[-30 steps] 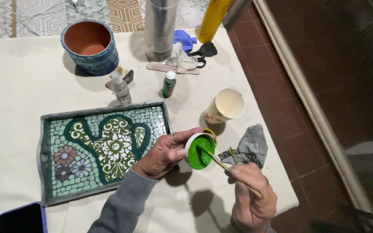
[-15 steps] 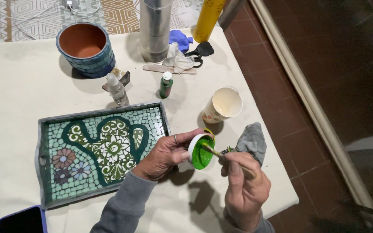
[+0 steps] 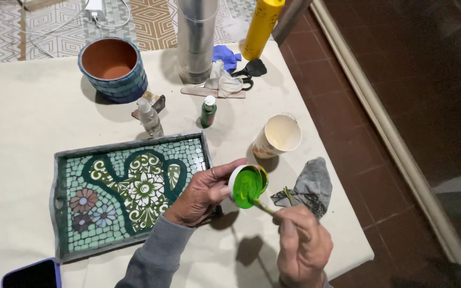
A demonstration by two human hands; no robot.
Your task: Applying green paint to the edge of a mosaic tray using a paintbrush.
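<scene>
Green paint lid [image 3: 247, 186] sits tilted in our left hand [image 3: 201, 193], just right of the mosaic tray [image 3: 60, 181]. Our right hand [image 3: 302, 245] pinches a brush [image 3: 263, 207], loading paint; next we likely need steady strokes.

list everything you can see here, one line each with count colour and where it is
mosaic tray: 1, green tiles with grey rim, table left of centre
small lid of paint: 1, white with green paint, in left hand
brush: 1, thin, tip in the paint, in right hand
paper cup: 1, cream, right of tray
grey rag: 1, table's right edge
green paint bottle: 1, above tray
clear bottle: 1, above tray
tiled pot: 1, blue outside, terracotta inside, far left
metal cylinder: 1, silver, far centre
yellow can: 1, far right
scissors: 1, black handles, by the cylinder
phone: 1, dark, purple case, near corner
left hand: 1, grey sleeve
right hand: 1, near edge
</scene>
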